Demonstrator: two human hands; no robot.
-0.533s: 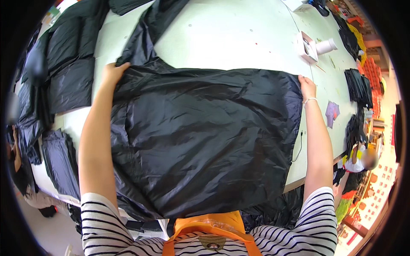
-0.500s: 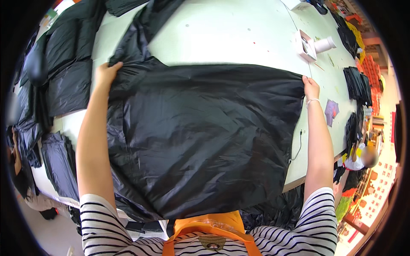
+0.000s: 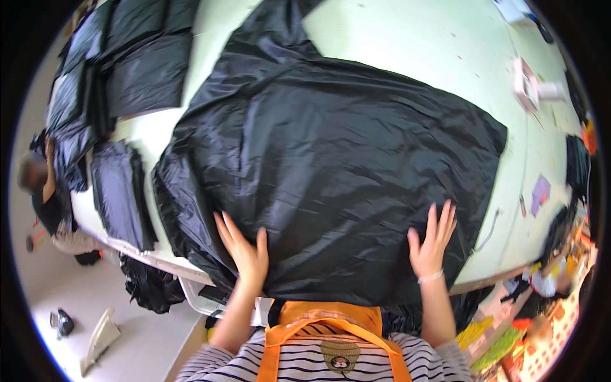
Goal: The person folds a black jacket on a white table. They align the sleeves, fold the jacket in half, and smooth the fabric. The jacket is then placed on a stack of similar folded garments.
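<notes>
A large black garment [image 3: 331,159] of thin, shiny cloth lies spread over the pale table [image 3: 394,38], with small wrinkles all across it. Its narrower part, perhaps a sleeve, runs off toward the far edge of the picture. My left hand [image 3: 245,253] rests on the near left part of the cloth, fingers stretched out and thumb apart. On the near right part lies my right hand [image 3: 431,245], also flat with its fingers extended. Neither hand grips the cloth. The garment's near edge reaches the front of the table by my orange apron [image 3: 331,315].
Folded black garments [image 3: 149,76] are piled at the far left, with another folded black stack [image 3: 121,194] nearer. At right are a small open box [image 3: 525,86], a white cylinder [image 3: 551,91], a purple scrap [image 3: 540,193] and a thin cord [image 3: 490,232]. A person [image 3: 54,200] stands at left.
Both hands have let go of the garment's far edge and come back toward me, now flat on its near part. The cloth lies spread further away and to the right.
</notes>
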